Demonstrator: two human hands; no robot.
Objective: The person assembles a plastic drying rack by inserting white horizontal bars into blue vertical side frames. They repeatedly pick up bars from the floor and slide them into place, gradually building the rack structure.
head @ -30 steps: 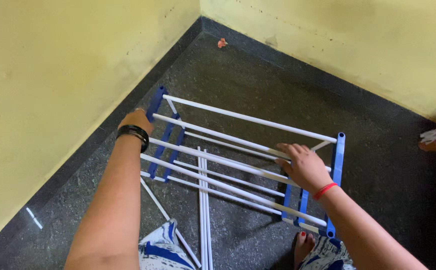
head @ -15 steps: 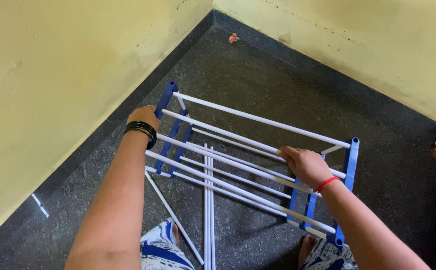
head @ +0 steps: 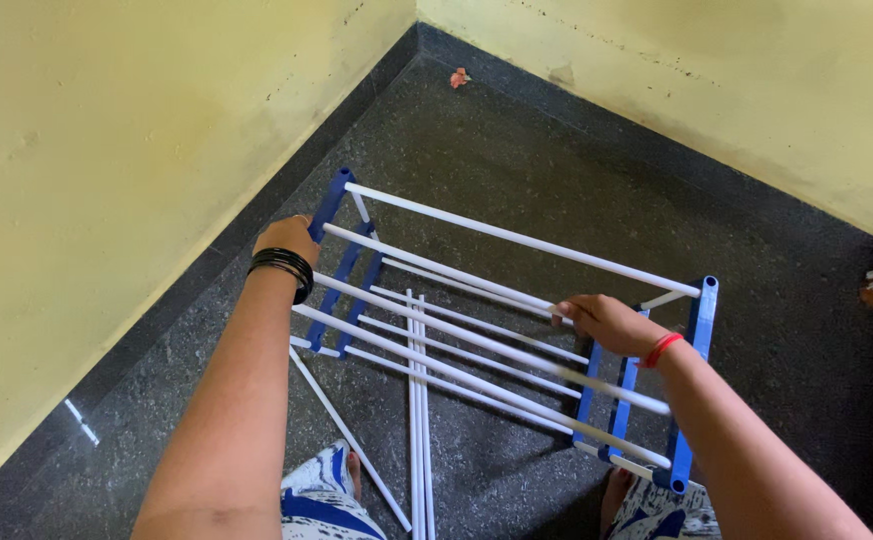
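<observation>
Drying rack [head: 517, 300], unfolding in hand: your left hand [head: 287, 238] grips the blue side bar, right hand [head: 612, 322] closed round a white rail; next, steady even spreading.

Soft, even daylight, sharp focus throughout, faint shadows on the dark floor [head: 557, 160], slight wide-angle stretching at edges.

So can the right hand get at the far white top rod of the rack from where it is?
Probably yes: the right hand grips a nearer rod, and the far rod lies bare just beyond, with only open gaps between.
</observation>
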